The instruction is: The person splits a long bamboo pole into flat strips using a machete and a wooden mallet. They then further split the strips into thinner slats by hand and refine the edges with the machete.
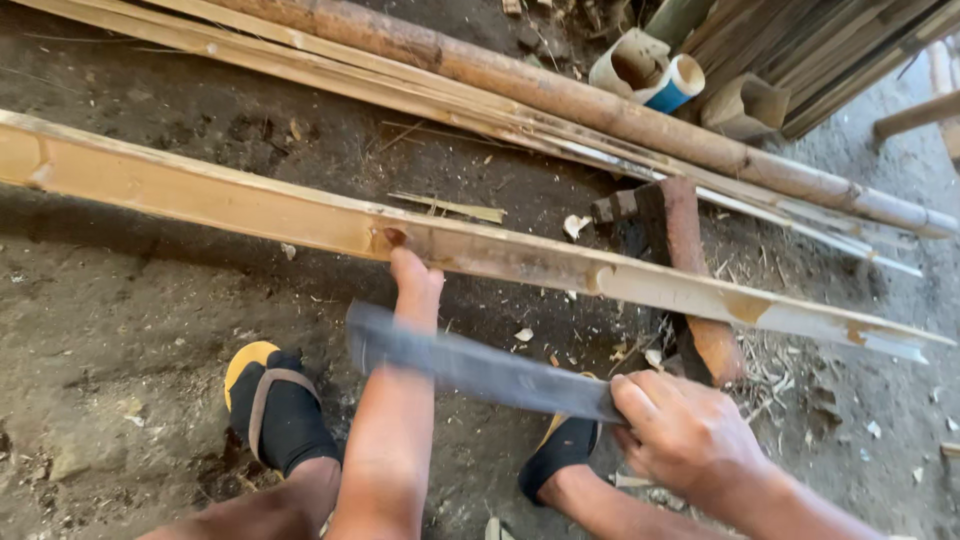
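Observation:
A long split bamboo slat (250,210) runs across the view from the left edge to the lower right, its cut face up. My left hand (412,272) grips the slat from underneath near its middle, thumb on top. My right hand (680,430) is closed on the handle of a long flat machete (470,362). The blade is blurred and points left, crossing over my left forearm just below the slat.
The slat rests on a rusty metal block (690,270). Whole bamboo poles (560,95) and thin strips lie behind. Cut bamboo tubes (645,68) and stacked slats sit at top right. My sandalled feet (272,400) stand on dirt littered with shavings.

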The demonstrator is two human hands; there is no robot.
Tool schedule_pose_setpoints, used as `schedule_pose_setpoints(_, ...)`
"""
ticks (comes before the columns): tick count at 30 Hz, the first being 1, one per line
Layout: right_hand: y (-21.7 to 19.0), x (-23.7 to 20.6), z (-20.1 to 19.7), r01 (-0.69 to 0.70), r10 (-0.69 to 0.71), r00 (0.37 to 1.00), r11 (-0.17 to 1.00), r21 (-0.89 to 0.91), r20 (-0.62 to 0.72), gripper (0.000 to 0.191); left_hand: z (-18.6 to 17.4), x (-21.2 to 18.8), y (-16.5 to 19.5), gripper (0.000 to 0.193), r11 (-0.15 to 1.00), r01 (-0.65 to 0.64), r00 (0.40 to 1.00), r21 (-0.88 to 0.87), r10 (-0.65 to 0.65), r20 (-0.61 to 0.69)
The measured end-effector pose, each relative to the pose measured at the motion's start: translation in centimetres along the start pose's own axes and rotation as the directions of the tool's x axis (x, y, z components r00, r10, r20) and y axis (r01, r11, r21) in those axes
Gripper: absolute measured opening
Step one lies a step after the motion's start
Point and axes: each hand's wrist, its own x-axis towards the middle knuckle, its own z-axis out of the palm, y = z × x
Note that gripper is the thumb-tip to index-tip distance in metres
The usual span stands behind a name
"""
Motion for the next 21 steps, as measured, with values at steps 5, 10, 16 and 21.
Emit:
schedule_pose_setpoints(5, 6.1, 0.7, 0.2, -0.306, 0.602, 0.662, 0.761, -0.571, 0.448, 0.019, -0.6, -1.3, 0.4, 0.052, 0.995, 0.083, 0.997, 0.050, -0.083, -0.001)
schedule_pose_setpoints(10, 1.8, -0.9, 1.7, -0.478, 0.550, 0.747, 0.835, -0.272, 0.375, 0.039, 1.1, -1.5, -0.2, 0.050, 0.995, 0.064, 0.995, 0.072, -0.058, -0.079)
schedule_pose_setpoints(16, 4.9, -0.3, 1.6, -0.128, 0.208, 0.938, 0.952, -0.279, 0.278, 0.010, 0.6, -2.0, -0.1, 0.045, 0.982, 0.184, 0.980, 0.047, -0.187, 0.072)
schedule_pose_setpoints(21, 11.3, -2.2, 4.3, -0.456, 0.674, 0.654, 0.713, -0.532, 0.343, 0.041, 0.8, -2.0, -0.3, 0.040, 0.985, 0.172, 0.970, 0.015, -0.172, 0.173)
